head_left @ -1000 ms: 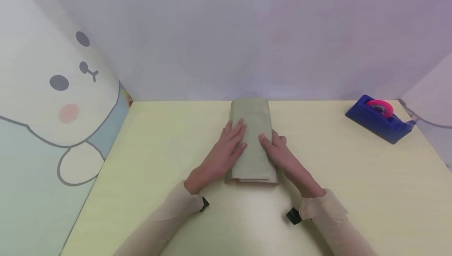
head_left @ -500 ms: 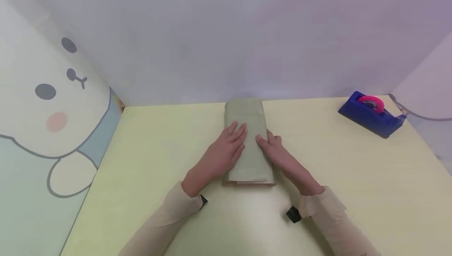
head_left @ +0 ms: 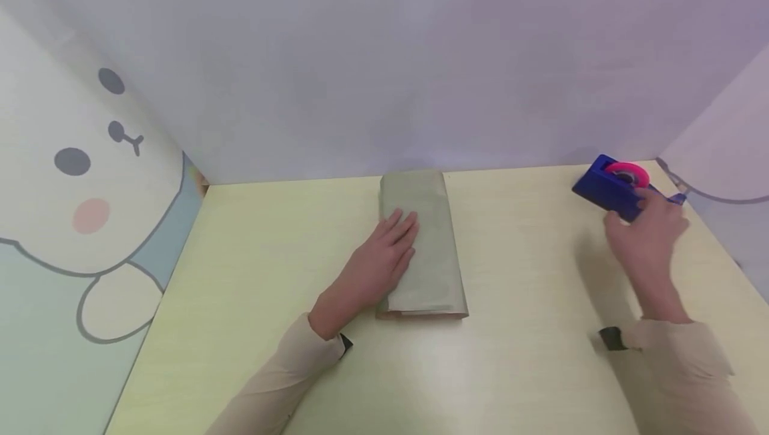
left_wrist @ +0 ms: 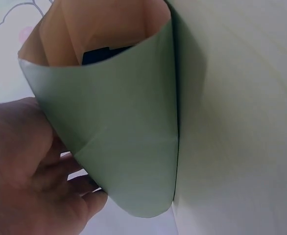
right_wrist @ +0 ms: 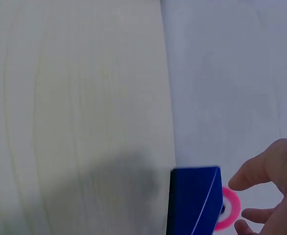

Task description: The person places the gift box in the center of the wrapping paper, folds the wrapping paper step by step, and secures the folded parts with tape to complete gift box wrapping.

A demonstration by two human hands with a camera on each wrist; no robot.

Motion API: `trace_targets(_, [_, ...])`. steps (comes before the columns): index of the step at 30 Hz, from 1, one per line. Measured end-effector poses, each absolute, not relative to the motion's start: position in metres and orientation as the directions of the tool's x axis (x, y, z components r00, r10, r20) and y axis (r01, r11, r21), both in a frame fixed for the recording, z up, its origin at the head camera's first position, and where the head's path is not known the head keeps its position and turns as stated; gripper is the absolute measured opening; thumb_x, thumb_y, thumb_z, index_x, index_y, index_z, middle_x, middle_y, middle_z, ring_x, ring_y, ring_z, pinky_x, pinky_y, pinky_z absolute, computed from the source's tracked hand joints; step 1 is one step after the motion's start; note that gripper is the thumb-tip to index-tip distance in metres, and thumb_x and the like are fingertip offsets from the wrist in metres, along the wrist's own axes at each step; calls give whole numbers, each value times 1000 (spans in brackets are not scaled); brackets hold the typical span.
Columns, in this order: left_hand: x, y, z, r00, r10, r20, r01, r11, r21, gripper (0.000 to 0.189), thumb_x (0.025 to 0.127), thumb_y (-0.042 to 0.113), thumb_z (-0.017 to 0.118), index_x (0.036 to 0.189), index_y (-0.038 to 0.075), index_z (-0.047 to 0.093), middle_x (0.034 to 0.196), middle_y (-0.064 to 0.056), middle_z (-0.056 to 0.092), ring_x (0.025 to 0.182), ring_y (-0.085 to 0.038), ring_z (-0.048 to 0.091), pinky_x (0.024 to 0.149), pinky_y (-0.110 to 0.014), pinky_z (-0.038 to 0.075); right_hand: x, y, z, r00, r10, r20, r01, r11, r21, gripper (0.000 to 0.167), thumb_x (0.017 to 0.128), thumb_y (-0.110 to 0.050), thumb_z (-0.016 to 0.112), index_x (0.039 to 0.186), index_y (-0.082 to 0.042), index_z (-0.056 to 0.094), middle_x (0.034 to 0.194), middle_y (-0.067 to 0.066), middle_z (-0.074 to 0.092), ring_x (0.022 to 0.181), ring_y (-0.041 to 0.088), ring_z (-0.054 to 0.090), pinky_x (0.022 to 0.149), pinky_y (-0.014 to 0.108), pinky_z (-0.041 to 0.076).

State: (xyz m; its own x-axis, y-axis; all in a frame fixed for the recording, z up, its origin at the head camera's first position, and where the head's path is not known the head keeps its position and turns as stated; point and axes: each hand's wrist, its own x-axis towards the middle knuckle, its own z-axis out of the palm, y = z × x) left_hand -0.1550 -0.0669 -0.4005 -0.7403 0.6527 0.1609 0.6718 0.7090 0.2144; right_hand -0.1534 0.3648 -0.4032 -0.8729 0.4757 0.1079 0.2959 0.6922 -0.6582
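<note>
The left hand (head_left: pixel 371 265), fingers straight, lies on the paper packet (head_left: pixel 434 248) near the tabletop's (head_left: pixel 517 361) back edge; only the left wrist view shows something dark (left_wrist: pixel 100 57) inside. Well apart, the right hand (head_left: pixel 649 245), fingers parted, is at the back-right corner's tape dispenser (head_left: pixel 605 191).

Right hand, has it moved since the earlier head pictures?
Yes: in the head view, the right hand has come off the green package and gone rightward across the table, toward its far right corner, near the blue tape dispenser.
</note>
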Motion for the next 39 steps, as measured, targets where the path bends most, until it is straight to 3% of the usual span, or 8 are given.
trace_targets(4, [-155,-68,-402,-729,653,205,685,699,206,48,110,20,51,152,-2,49,164,-14,45,156,-35,36,128,-46,31,-152,402,-402,-823,568,-14,444,628,-639,80,98,-27,55,158,11,16,157,42,20,145,54,16,118,66,22])
trace_targets(12, [-157,-66,-406,-716,663,220,698,682,218,47,110,20,51,151,-4,50,163,-16,45,156,-37,35,128,-45,30,-155,437,-397,-786,593,-178,543,522,-657,96,100,-41,56,163,1,-3,166,33,1,150,53,26,125,60,28])
trace_targets(19, [-157,-66,-407,-708,666,236,705,685,182,47,109,19,53,150,-3,52,162,-16,47,155,-37,37,128,-44,31,-163,455,-401,-766,584,-270,580,446,-681,101,100,-41,62,165,-3,-5,169,30,-5,154,50,21,129,55,25])
trace_targets(22, [-157,-67,-407,-712,662,232,701,689,184,47,109,19,53,151,-3,51,162,-16,47,155,-37,37,128,-43,31,-166,463,-404,-784,554,-279,560,440,-702,98,100,-38,64,167,-6,0,172,27,2,147,35,37,129,43,29])
trace_targets(25, [-157,-68,-406,-718,659,224,695,695,183,47,110,20,52,151,-2,51,162,-15,46,156,-36,37,128,-43,31,-165,467,-407,-826,502,-256,511,476,-716,90,102,-33,64,167,-4,9,174,23,9,122,10,50,109,18,46])
trace_targets(29, [-156,-67,-405,-721,659,215,692,700,175,47,111,21,51,152,-1,51,163,-15,45,156,-36,37,128,-43,31,-160,466,-411,-863,464,-200,443,504,-742,81,100,-28,68,166,-14,23,168,16,32,106,-7,44,73,2,41])
trace_targets(32, [-156,-68,-404,-718,661,219,695,697,176,47,111,21,51,151,-2,51,163,-16,46,155,-36,37,128,-43,31,-156,460,-413,-864,472,-174,433,522,-735,62,97,-32,73,149,-27,37,144,8,48,100,-5,42,71,5,39])
trace_targets(39, [-156,-68,-403,-717,660,224,696,695,182,46,110,21,51,151,-2,51,163,-15,46,155,-36,38,127,-42,32,-143,430,-412,-862,476,-173,472,630,-617,95,97,-47,68,155,12,22,148,40,40,111,44,48,70,21,37])
